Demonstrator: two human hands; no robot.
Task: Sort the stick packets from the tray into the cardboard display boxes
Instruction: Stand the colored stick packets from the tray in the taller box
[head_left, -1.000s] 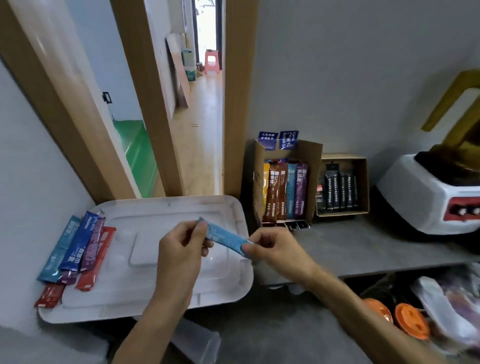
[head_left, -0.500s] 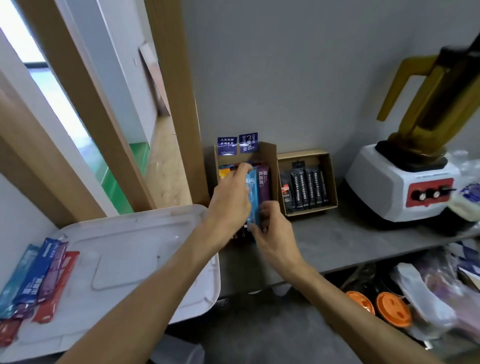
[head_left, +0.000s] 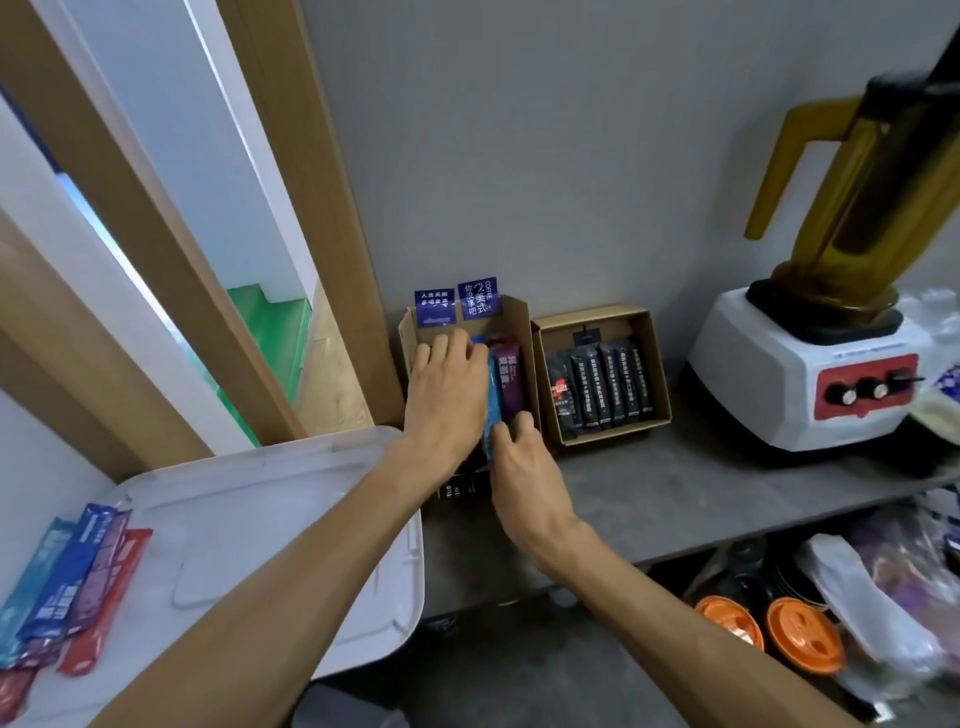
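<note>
Head view: a blue stick packet is being slotted into the left display box

The light blue packet (head_left: 492, 402) is held upright at the mouth of the left cardboard box (head_left: 517, 317), just beside a purple packet (head_left: 511, 376) already standing there. Its lower end is pinched by the right hand (head_left: 519, 460), seemingly so that it can be steered into the row from below. The left hand (head_left: 447, 387) is laid flat inside the box with fingers extended. This is judged to be a way of holding the other packets aside so that a gap is kept open. Nothing appears to be gripped by it.

The second box (head_left: 655, 364), just to the right on the desk (head_left: 675, 483), is filled with black packets (head_left: 608, 384), which suggests that one kind is kept per box. More packets (head_left: 78, 571), blue, purple and red, lie fanned at the left edge of the white tray (head_left: 260, 499), so the sorting is judged to be unfinished.

Most of the left box's contents are hidden under the left hand, and how many packets stand there cannot be told. The lower tip of the light blue packet is covered by the right hand's fingers, so whether the box floor has been reached cannot be seen. The packets on the tray are cut off by the frame edge. The print on every packet is too small to be read. A blender (head_left: 810, 364) at the right is partly cropped.
</note>
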